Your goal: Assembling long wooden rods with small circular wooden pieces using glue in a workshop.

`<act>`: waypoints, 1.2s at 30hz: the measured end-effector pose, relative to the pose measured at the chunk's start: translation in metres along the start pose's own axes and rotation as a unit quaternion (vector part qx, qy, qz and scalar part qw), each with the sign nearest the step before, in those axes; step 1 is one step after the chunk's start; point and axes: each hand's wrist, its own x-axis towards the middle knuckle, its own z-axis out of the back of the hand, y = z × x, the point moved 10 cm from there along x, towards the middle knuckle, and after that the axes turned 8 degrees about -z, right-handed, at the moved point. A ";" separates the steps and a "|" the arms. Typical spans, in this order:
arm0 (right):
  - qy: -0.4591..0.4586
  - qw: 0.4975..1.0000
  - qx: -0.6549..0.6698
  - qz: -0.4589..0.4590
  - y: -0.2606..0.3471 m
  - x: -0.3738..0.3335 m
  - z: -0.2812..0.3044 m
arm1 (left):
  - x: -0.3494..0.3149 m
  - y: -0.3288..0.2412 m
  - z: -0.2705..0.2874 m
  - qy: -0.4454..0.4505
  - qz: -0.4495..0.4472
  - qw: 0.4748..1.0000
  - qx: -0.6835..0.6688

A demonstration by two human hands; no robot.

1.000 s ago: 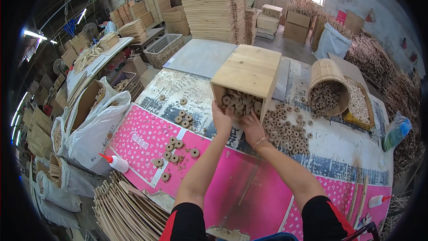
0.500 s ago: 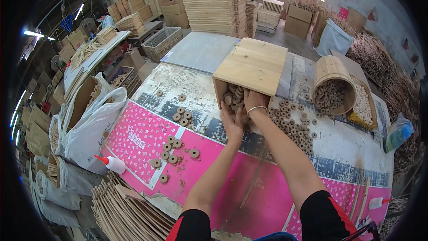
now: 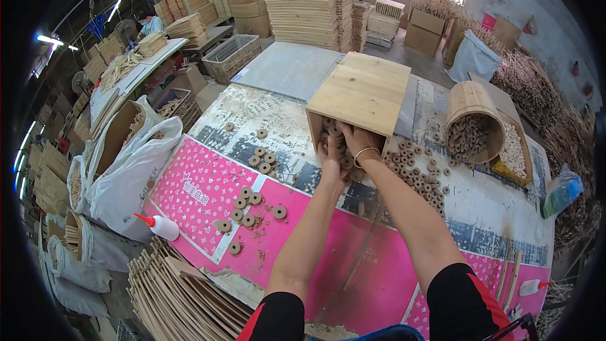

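Observation:
A wooden box (image 3: 360, 88) lies on its side on the worktable, its mouth facing me. Round brown wooden rings (image 3: 332, 127) are heaped inside its mouth. My left hand (image 3: 331, 165) is at the box's lower left edge, fingers stretched upward against the rings. From the right, my right hand (image 3: 358, 141), with a bracelet at the wrist, reaches into the mouth. Its fingers extend over the rings, partly hidden by the box and the pile. Some rings lie between the two hands.
Loose rings (image 3: 413, 173) lie right of the box, with more rings (image 3: 246, 199) on the left. A wooden barrel (image 3: 470, 104) of brown pieces and a tray of white pieces (image 3: 514, 151) stand at right. Glue bottles (image 3: 165, 228) and bundled sticks (image 3: 183, 297) are near the front.
Both hands have shifted slightly among the rings at the box's mouth. My right fingers now reach farther left over the pile. The whole view has moved a little.

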 end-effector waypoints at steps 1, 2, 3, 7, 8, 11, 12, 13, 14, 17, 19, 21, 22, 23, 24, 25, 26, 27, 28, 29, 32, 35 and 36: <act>0.024 0.999 0.036 -0.013 -0.003 -0.001 -0.003 | -0.009 -0.011 -0.005 -0.005 0.027 1.000 -0.012; 0.049 0.996 0.072 -0.027 -0.005 -0.003 -0.006 | -0.005 -0.012 -0.002 -0.006 0.026 1.000 -0.012; 0.050 0.996 0.072 -0.026 -0.006 -0.005 -0.007 | 0.001 -0.005 -0.001 0.005 0.048 0.997 -0.061; 0.019 0.993 0.089 0.076 0.021 -0.029 -0.003 | 0.025 0.003 -0.003 0.063 0.064 0.979 -0.184; -0.017 0.992 0.085 0.096 0.025 -0.035 0.002 | 0.024 0.003 -0.001 0.026 0.057 0.982 -0.180; -0.021 0.993 0.070 0.087 0.020 -0.025 0.006 | 0.002 -0.001 -0.010 0.013 0.118 0.987 -0.110; -0.021 0.994 0.069 0.087 0.013 -0.024 0.006 | 0.002 -0.001 -0.020 0.022 0.108 0.986 -0.125; -0.009 0.992 0.087 0.086 0.015 -0.026 0.008 | 0.003 -0.006 -0.024 0.029 0.094 0.985 -0.139; 0.003 0.991 0.105 0.085 0.016 -0.028 0.008 | -0.002 -0.007 -0.018 0.000 0.098 0.988 -0.123; -0.054 0.980 0.113 0.157 0.029 -0.056 0.013 | -0.011 0.000 -0.006 0.004 0.132 0.970 -0.204; -0.082 0.970 0.107 0.202 0.042 -0.073 0.014 | -0.011 0.001 0.003 0.013 0.114 0.971 -0.211; -0.102 0.960 0.135 0.222 0.051 -0.088 0.016 | -0.004 0.000 0.011 0.034 0.073 0.970 -0.227; -0.091 0.962 0.157 0.202 0.055 -0.094 0.021 | -0.004 -0.001 0.017 0.042 0.054 0.970 -0.234; -0.085 0.960 0.178 0.196 0.062 -0.102 0.023 | -0.006 -0.004 0.026 0.050 0.034 0.969 -0.241; -0.079 0.958 0.201 0.190 0.068 -0.110 0.021 | -0.008 -0.009 0.038 0.057 0.013 0.967 -0.246; -0.081 0.954 0.220 0.185 0.063 -0.117 0.016 | -0.023 -0.021 0.037 0.044 0.009 0.972 -0.229; -0.081 0.951 0.228 0.193 0.067 -0.126 0.018 | -0.040 -0.033 0.041 0.022 0.026 0.976 -0.214; -0.073 0.945 0.246 0.204 0.082 -0.140 0.014 | -0.051 -0.052 0.062 -0.001 -0.005 0.983 -0.182; -0.085 0.938 0.254 0.220 0.098 -0.155 0.005 | -0.062 -0.073 0.085 -0.026 -0.039 0.988 -0.146; -0.086 0.931 0.272 0.226 0.102 -0.162 -0.001 | -0.080 -0.091 0.086 -0.044 -0.057 0.990 -0.122; -0.045 0.915 0.327 0.232 0.133 -0.196 -0.025 | -0.101 -0.123 0.145 -0.117 -0.112 0.985 -0.050; 0.009 0.891 0.392 0.228 0.154 -0.229 -0.053 | -0.128 -0.157 0.192 -0.171 -0.185 0.967 0.047; 0.046 0.879 0.417 0.228 0.157 -0.235 -0.061 | -0.134 -0.166 0.197 -0.168 -0.224 0.958 0.068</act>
